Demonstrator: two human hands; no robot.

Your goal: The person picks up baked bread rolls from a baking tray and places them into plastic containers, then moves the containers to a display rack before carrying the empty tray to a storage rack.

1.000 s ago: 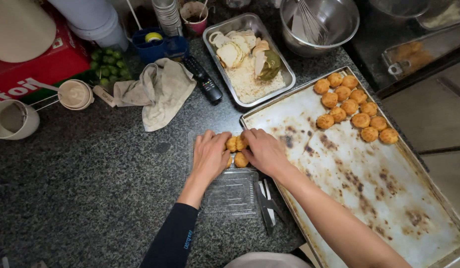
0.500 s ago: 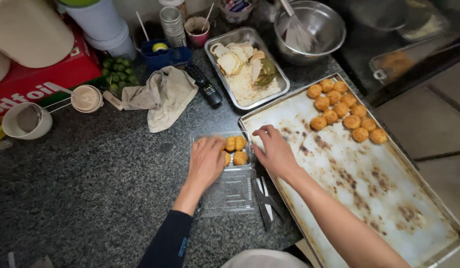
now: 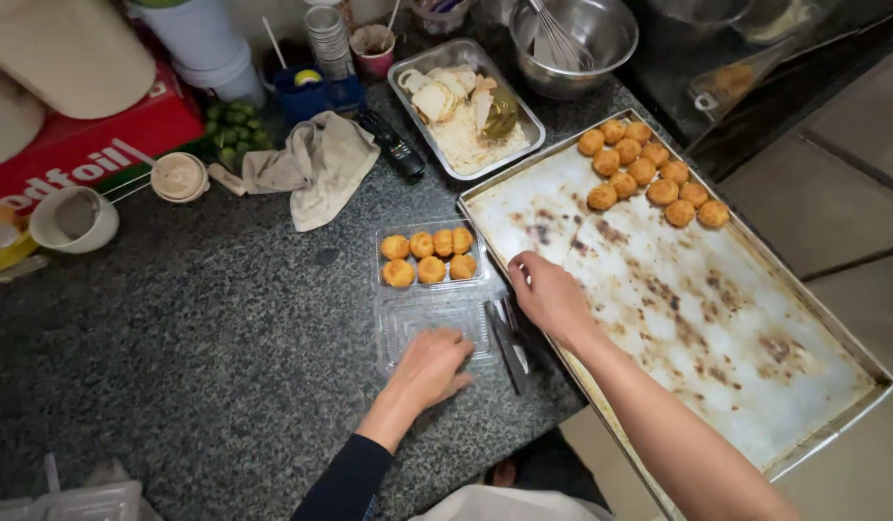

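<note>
Left hand (image 3: 429,369) was flat with the fingers spread, palm down on the open lid half of a clear plastic clamshell box (image 3: 432,314). Pressing on it, not gripping anything. That lid looked thin, glossy and ribbed, lying flat on the speckled grey granite counter (image 3: 176,347). The other half of the box, just above, held six small round golden-brown pastries (image 3: 429,257) in two rows, with a matte, crusty look.

Right hand (image 3: 551,294) was loose, fingers half curled and empty, hovering at the near left rim of a big rectangular metal baking tray (image 3: 697,318). The tray was dull silver, heavily stained with brown burnt patches. A cluster of the same round pastries (image 3: 649,174) sat in its far corner, well apart from the hand.

A pair of dark metal tongs (image 3: 509,342) lay between the box and the tray, near the right hand. Further back there was a crumpled beige cloth (image 3: 311,164), a smaller steel tray (image 3: 466,106) with pale food in it, and a shiny steel bowl (image 3: 572,34) holding a wire whisk.
</note>
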